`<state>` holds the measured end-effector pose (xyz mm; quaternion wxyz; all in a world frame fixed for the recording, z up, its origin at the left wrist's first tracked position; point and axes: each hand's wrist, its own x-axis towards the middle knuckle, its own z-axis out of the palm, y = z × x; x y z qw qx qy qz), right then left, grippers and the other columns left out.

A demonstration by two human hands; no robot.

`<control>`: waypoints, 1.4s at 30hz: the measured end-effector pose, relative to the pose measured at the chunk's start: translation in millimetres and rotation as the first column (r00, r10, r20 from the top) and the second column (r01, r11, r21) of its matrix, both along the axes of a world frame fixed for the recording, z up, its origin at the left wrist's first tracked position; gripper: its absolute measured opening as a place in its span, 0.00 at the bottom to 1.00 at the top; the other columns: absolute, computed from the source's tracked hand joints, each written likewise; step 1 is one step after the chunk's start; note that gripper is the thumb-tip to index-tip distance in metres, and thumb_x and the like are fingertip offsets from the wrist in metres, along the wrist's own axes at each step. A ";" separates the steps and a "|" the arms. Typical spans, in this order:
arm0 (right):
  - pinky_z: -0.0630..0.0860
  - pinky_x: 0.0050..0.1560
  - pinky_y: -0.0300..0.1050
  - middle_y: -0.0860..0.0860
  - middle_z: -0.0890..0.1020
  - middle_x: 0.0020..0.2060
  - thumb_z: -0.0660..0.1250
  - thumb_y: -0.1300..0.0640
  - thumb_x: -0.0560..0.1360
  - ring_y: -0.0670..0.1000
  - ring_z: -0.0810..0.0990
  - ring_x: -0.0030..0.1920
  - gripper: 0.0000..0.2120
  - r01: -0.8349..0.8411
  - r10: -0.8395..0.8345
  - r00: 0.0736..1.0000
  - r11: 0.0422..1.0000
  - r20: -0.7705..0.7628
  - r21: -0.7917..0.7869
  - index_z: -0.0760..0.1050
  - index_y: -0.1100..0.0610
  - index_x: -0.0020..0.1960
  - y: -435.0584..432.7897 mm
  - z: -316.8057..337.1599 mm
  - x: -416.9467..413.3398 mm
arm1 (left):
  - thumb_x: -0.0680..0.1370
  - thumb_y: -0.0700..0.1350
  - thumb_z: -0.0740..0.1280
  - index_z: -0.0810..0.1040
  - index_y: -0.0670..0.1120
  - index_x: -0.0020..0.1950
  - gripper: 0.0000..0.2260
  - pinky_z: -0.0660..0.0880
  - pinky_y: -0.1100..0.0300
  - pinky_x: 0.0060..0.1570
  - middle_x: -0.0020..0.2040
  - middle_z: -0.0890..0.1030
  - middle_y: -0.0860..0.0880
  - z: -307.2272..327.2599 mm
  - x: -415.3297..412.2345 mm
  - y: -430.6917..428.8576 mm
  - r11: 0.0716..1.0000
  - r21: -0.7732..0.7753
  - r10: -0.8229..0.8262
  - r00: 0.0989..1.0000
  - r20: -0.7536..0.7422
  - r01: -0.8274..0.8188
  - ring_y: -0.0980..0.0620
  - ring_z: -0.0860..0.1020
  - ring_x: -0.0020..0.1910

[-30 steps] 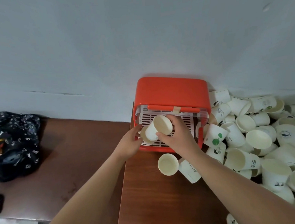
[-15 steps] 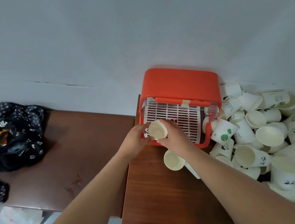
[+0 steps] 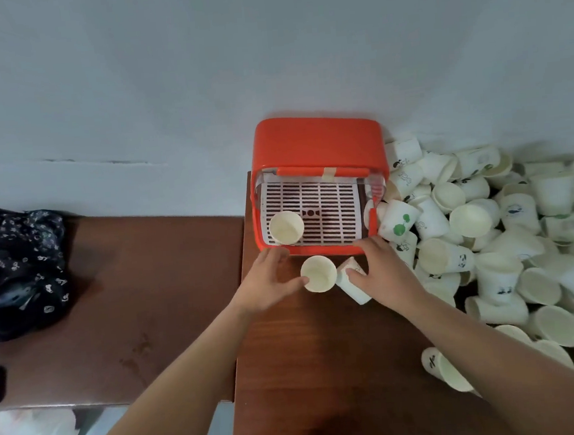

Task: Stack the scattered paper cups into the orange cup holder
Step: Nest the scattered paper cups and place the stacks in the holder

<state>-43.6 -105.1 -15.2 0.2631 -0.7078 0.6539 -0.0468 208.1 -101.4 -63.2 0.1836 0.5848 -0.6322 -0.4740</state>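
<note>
Beyond the left grip [image 3: 270, 282], a single cup [image 3: 286, 227] stands mouth-up in the orange holder [image 3: 317, 139], so the job looks barely begun. That grip is spread open, its thumb touching an upright cup [image 3: 318, 274] on the desk [image 3: 325, 368]. The right grip [image 3: 384, 273], fingers loose and holding nothing, rests on a tipped cup [image 3: 354, 285]; to its right a big heap of cups [image 3: 486, 236] lies unstacked.

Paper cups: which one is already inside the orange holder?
The mouth-up cup on the white slatted tray, front left of the orange holder. The others are outside it: two on the table in front, the rest in the pile at right.
</note>
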 end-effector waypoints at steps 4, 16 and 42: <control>0.69 0.66 0.49 0.51 0.74 0.62 0.71 0.42 0.72 0.54 0.73 0.63 0.30 -0.064 0.068 0.973 0.998 -0.221 0.025 0.68 0.54 0.69 26.3 -18.2 -5.9 | 0.65 0.65 0.76 0.62 0.55 0.75 0.43 0.69 0.47 0.70 0.74 0.66 0.56 -13.7 -26.4 6.0 0.991 -0.099 -0.080 0.993 0.091 0.088 0.53 0.66 0.72; 0.64 0.61 0.58 0.51 0.81 0.54 0.70 0.42 0.72 0.55 0.76 0.58 0.25 -0.016 0.010 0.871 1.000 -0.491 -0.009 0.72 0.54 0.63 33.1 -60.0 8.0 | 0.68 0.53 0.78 0.67 0.50 0.73 0.37 0.76 0.47 0.62 0.70 0.72 0.52 -39.5 -55.9 19.3 0.975 -0.219 0.005 0.973 0.231 0.046 0.49 0.71 0.67; 0.69 0.49 0.30 0.43 0.76 0.61 0.75 0.51 0.72 0.43 0.74 0.60 0.29 0.320 -0.332 0.780 0.940 0.531 0.118 0.69 0.50 0.70 -22.0 15.7 38.8 | 0.69 0.56 0.78 0.67 0.51 0.74 0.37 0.72 0.46 0.64 0.69 0.72 0.48 19.2 -3.3 -57.7 0.954 -0.274 0.185 0.960 0.212 -0.124 0.45 0.72 0.67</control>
